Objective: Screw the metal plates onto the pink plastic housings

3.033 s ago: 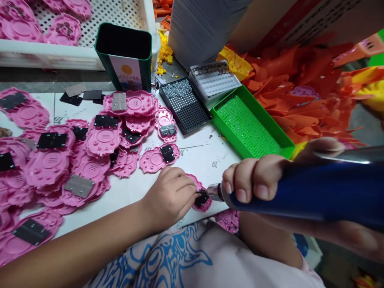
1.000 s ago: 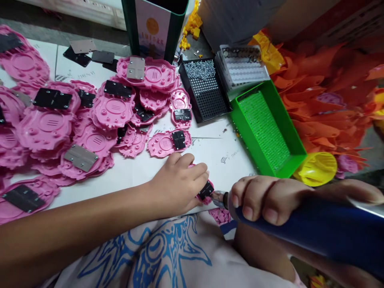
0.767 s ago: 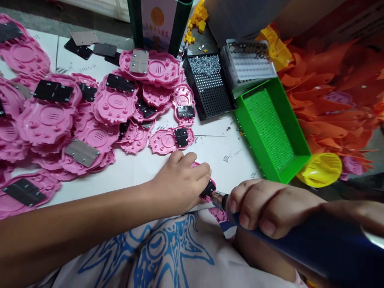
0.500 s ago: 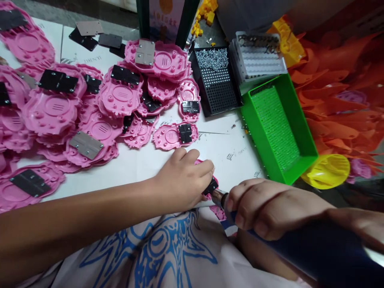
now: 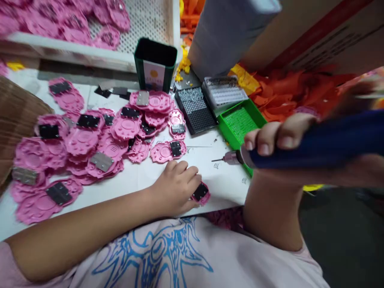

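My left hand [image 5: 177, 187] presses down on a small pink plastic part [image 5: 201, 193] with a black hinge plate, at the near edge of the white table [image 5: 210, 172]. Its fingers are curled over the part. My right hand [image 5: 280, 138] is wrapped round a blue electric screwdriver [image 5: 318, 144], held up above the table. The bit [image 5: 219, 160] points left, well clear of the part. A heap of pink parts [image 5: 99, 140] with black and silver hinge plates lies to the left.
A black screw tray [image 5: 195, 109], a white tray [image 5: 223, 91] and a green tray [image 5: 240, 122] sit right of the heap. A dark green tin [image 5: 155, 66] stands behind. A white crate [image 5: 90, 52] of pink parts is at the back. Orange plastic pieces [image 5: 288, 94] are piled right.
My right hand has lifted the screwdriver up and away from the part. My left hand stays on the part. The camera has tilted up and back.
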Demonstrator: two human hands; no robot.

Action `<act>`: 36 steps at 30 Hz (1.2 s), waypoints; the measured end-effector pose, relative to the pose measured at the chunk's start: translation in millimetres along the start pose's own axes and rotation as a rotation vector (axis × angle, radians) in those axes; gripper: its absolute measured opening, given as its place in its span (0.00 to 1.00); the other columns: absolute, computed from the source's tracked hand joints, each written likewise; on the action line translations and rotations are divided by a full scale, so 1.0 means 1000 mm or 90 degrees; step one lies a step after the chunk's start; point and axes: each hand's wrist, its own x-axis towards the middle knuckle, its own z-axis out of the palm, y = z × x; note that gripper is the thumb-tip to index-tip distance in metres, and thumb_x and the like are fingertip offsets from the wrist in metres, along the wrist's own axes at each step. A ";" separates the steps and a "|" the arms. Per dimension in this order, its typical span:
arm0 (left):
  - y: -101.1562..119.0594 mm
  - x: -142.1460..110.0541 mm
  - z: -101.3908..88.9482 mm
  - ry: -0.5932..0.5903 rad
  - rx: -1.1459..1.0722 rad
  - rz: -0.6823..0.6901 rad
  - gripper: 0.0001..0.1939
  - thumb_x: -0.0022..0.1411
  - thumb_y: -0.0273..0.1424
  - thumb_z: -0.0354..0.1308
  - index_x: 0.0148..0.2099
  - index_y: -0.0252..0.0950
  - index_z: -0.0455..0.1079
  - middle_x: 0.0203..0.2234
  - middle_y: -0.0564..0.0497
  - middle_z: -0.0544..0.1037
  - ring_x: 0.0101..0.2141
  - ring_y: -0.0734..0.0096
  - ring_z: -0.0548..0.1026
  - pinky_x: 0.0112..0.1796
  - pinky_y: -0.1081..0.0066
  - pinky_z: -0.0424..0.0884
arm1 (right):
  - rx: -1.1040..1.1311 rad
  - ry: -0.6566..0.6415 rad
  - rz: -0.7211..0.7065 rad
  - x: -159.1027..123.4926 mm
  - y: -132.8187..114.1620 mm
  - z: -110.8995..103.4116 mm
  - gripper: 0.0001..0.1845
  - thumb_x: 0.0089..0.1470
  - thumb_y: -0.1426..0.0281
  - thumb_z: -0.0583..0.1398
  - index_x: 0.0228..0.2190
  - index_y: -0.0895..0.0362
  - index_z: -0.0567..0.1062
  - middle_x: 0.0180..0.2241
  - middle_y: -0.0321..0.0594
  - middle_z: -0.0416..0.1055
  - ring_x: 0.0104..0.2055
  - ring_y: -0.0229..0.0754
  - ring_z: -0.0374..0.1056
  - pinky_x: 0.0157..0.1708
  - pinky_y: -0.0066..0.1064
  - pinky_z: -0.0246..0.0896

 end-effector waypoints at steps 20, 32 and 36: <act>-0.021 -0.009 -0.058 0.027 0.291 -0.319 0.33 0.58 0.55 0.56 0.54 0.34 0.69 0.52 0.42 0.72 0.50 0.49 0.64 0.47 0.53 0.61 | 0.243 -0.197 -0.158 0.034 0.044 0.001 0.27 0.42 0.53 0.65 0.46 0.45 0.75 0.21 0.35 0.70 0.21 0.41 0.66 0.21 0.33 0.64; -0.087 0.012 -0.195 -0.059 0.510 -0.525 0.15 0.66 0.36 0.51 0.40 0.36 0.78 0.42 0.41 0.78 0.46 0.51 0.70 0.45 0.53 0.60 | 0.296 -0.166 -0.029 0.035 0.049 -0.008 0.27 0.37 0.53 0.70 0.40 0.45 0.73 0.22 0.37 0.70 0.23 0.42 0.66 0.23 0.33 0.65; -0.125 0.027 -0.230 -0.117 0.539 -0.558 0.13 0.65 0.33 0.52 0.38 0.33 0.77 0.41 0.39 0.77 0.50 0.49 0.70 0.50 0.49 0.60 | 0.309 -0.199 -0.012 0.035 0.058 -0.013 0.27 0.39 0.54 0.69 0.41 0.46 0.71 0.24 0.38 0.70 0.25 0.43 0.66 0.24 0.33 0.64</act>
